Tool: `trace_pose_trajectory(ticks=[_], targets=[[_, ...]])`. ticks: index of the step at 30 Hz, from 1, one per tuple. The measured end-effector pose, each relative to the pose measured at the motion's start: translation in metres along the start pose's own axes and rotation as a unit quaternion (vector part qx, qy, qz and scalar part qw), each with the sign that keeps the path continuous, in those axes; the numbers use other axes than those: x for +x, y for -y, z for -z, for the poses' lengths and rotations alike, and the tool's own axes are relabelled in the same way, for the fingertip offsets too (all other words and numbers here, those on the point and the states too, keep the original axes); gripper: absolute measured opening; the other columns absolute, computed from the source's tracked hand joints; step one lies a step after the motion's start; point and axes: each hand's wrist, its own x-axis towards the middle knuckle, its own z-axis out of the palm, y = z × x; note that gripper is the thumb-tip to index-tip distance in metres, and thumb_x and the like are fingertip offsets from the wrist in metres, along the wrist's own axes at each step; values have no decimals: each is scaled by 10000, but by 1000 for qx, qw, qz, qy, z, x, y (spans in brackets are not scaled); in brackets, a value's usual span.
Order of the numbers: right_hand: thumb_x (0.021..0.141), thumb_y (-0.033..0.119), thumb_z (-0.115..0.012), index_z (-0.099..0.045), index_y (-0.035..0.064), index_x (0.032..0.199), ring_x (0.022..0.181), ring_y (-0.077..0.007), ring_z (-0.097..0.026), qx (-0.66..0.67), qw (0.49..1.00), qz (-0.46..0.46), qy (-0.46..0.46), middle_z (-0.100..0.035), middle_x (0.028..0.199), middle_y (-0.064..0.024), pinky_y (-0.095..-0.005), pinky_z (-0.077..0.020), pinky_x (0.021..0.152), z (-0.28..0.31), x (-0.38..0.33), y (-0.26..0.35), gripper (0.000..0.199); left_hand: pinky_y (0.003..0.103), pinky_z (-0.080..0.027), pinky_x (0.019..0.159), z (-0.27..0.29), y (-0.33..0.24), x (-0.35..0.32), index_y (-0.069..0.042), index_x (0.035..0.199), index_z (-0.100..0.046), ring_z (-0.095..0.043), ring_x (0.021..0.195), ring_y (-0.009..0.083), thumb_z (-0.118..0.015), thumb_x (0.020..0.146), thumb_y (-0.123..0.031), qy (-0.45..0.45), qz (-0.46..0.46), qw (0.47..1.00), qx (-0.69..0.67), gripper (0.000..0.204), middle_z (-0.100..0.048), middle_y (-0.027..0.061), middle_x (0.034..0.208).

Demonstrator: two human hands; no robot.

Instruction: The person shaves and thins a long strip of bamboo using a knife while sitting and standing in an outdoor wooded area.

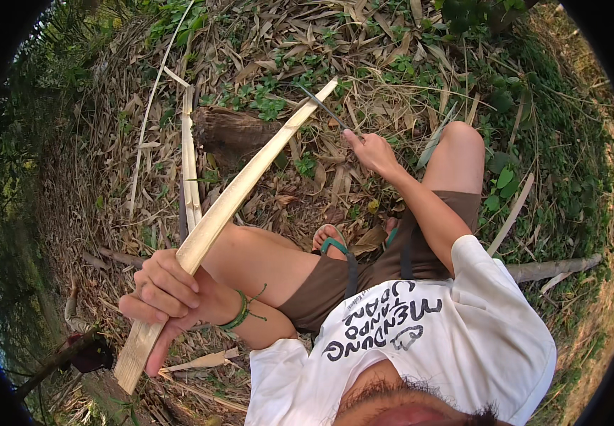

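Observation:
My left hand [168, 295] is wrapped round the lower part of a long pale strip of split bamboo [239, 195]. The strip slants up and away to the right, its far end past a short brown log [232, 133] on the ground. In my right hand [372, 152] is the handle of a knife, mostly hidden by the fingers. Its thin dark blade [325, 108] points up to the left and crosses close to the strip's far end. Whether the blade touches the bamboo I cannot tell.
More split bamboo [190, 160] lies left of the log, beside a long thin strip [145, 128]. Dry leaves and green plants cover the ground. A pole [552, 268] lies at the right. My bent knees and sandalled foot [330, 239] are between the hands.

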Motion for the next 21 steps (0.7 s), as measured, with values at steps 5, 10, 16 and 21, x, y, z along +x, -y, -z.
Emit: trace_pose_trajectory(ticks=[5,10,16,21], targets=[[935,656,-471,-581,-11,650,523,-253,-527,51,996,49,48,-531,544,-112,-418,-410,549,10,-41,20,733,217,-326,490,-24,-13,17,-136,687,-375,-409,447,87,-653,655,-832,-187,1,977,99,750,-369,-30,519],[941,531,-573,-612,-6,695,426,-252,-536,120,969,180,117,-555,489,-115,-372,-402,466,31,-133,61,592,192,-306,496,-58,-101,49,-148,649,-350,-401,456,70,-761,585,-783,-160,20,982,102,759,-374,-44,532],[930,508,-595,-597,10,707,442,-289,-570,130,943,271,141,-558,483,-120,-390,-414,465,33,-158,67,545,209,-271,485,-83,-83,56,-156,650,-327,-357,472,67,-665,582,-875,-148,17,969,198,797,-330,-47,551],[939,545,-561,-593,3,699,459,-306,-552,104,988,98,58,-538,500,-146,-407,-415,487,-8,-70,12,593,199,-170,414,-88,-49,51,-158,666,-318,-234,392,39,-540,609,-942,-245,-62,885,392,817,-278,-57,496]])
